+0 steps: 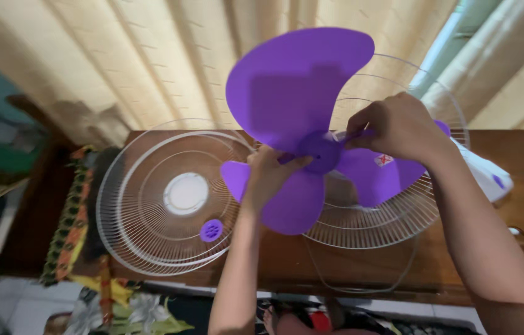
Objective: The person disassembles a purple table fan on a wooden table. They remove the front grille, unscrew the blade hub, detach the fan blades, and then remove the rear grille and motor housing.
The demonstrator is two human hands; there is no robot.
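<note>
Purple fan blade (302,87) sits at the hub of the rear grille (392,211), above the wooden tabletop (522,155). Your left hand (268,174) grips the blade by its hub; your right hand (398,127) pinches the hub's other side. Whether it is fully seated, you cannot tell. Front grille (150,205) and purple cap (211,230) lie apart, not yet fitted

Both bare forearms reach up from six o'clock – the left hand (268,174) near centre, fingers curled shut in a grip. The right hand (398,127), toward two o'clock, is bent at the wrist – fingers pinched together.
</note>
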